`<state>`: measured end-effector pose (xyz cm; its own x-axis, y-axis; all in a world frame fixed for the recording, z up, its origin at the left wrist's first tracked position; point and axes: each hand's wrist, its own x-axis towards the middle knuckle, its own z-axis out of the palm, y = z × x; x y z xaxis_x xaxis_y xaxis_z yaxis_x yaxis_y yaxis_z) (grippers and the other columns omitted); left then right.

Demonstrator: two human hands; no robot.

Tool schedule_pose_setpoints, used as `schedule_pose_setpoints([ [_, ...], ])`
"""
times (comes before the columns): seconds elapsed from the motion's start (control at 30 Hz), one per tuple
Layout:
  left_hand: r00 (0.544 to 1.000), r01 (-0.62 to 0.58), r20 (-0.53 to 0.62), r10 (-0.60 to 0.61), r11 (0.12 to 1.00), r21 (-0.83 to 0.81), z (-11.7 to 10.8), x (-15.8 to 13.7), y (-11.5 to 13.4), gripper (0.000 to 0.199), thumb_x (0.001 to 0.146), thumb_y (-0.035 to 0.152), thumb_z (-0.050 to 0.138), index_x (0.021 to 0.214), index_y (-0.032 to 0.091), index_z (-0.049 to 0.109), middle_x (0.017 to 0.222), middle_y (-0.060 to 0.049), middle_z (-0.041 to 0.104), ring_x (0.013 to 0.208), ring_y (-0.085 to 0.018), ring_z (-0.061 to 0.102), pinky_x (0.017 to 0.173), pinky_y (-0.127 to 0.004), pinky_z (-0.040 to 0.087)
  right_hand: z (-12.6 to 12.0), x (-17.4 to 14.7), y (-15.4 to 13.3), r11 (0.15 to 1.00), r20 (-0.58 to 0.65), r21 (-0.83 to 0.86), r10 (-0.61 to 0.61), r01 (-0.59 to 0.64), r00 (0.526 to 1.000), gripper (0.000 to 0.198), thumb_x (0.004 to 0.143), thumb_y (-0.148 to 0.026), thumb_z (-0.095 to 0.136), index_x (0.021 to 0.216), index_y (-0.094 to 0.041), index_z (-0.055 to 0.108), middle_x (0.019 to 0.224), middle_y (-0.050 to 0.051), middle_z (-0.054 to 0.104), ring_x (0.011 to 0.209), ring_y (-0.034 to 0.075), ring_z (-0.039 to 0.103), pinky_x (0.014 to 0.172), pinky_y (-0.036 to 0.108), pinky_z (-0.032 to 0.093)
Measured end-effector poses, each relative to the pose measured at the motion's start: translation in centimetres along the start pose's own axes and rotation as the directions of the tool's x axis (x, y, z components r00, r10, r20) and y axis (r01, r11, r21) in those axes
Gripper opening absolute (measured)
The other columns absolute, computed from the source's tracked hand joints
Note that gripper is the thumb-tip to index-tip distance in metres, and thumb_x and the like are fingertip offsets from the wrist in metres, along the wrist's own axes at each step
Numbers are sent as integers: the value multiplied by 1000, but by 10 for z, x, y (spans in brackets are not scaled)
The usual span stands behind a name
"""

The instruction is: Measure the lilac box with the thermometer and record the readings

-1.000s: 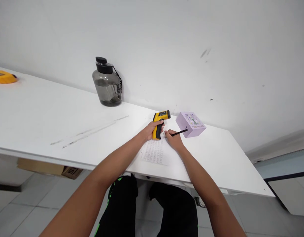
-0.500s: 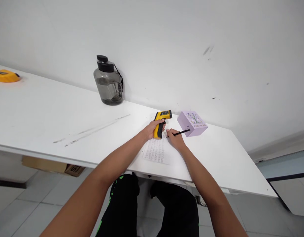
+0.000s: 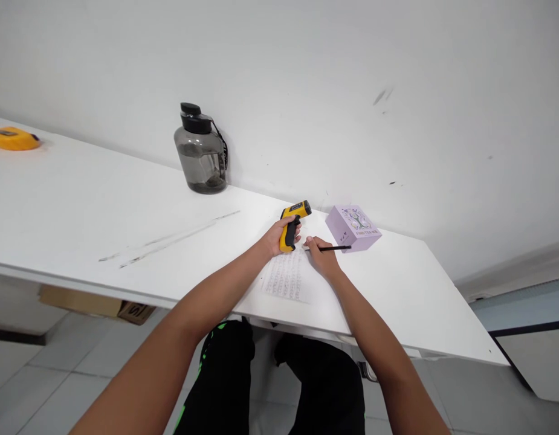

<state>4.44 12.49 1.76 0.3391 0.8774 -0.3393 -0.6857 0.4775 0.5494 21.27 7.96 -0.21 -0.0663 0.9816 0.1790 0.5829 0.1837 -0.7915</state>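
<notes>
My left hand (image 3: 276,237) is closed round the black grip of a yellow-and-black infrared thermometer gun (image 3: 296,209), whose nose points right. Beside it, my right hand (image 3: 322,257) pinches a thin black pencil (image 3: 336,248), its tail end reaching right towards a box. The pencil's tip is too small to make out near the top of a sheet of paper (image 3: 286,278) covered in rows of handwriting. That paper lies flat on the white table (image 3: 397,290), below both hands. Just right of my hands stands the lilac box (image 3: 345,232) with a printed lid.
A large grey see-through water bottle (image 3: 201,154) with a black lid stands by the wall, partly filled. At the far left lies a yellow tape measure (image 3: 14,139). Under the table's front edge is a cardboard box (image 3: 82,301). The wall (image 3: 279,90) runs along the back.
The thermometer gun has shifted slightly left and its nose has tilted upward. The pencil's tail has swung down, so the pencil lies more level. Both hands keep hold.
</notes>
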Motion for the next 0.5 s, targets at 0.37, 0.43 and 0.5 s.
schedule_pose_setpoints([
  [0.37,998,-13,-63,12,1000,-15,4,0,-2,20,95,23,61,80,10,66,63,-2,65,47,-9,59,54,-23,55,3,-11,-5,857,83,-308,-409,414,909,40,99,-41,41,105,-19,74,85,7,77,76,19,70,71,28,46],
  [0.43,998,-21,-63,21,1000,-6,4,0,-3,20,95,23,62,80,10,66,63,-2,65,47,-9,58,54,-22,55,2,-12,-4,810,116,-336,-471,481,874,40,100,-38,39,98,-19,74,90,8,79,80,19,72,71,28,47],
  [0.5,998,-24,-60,24,1000,-2,3,0,-4,21,95,23,62,79,10,65,63,-3,65,47,-9,58,54,-22,55,2,-12,-3,776,119,-358,-514,520,850,40,101,-36,39,98,-18,74,90,8,79,80,19,73,71,28,48],
])
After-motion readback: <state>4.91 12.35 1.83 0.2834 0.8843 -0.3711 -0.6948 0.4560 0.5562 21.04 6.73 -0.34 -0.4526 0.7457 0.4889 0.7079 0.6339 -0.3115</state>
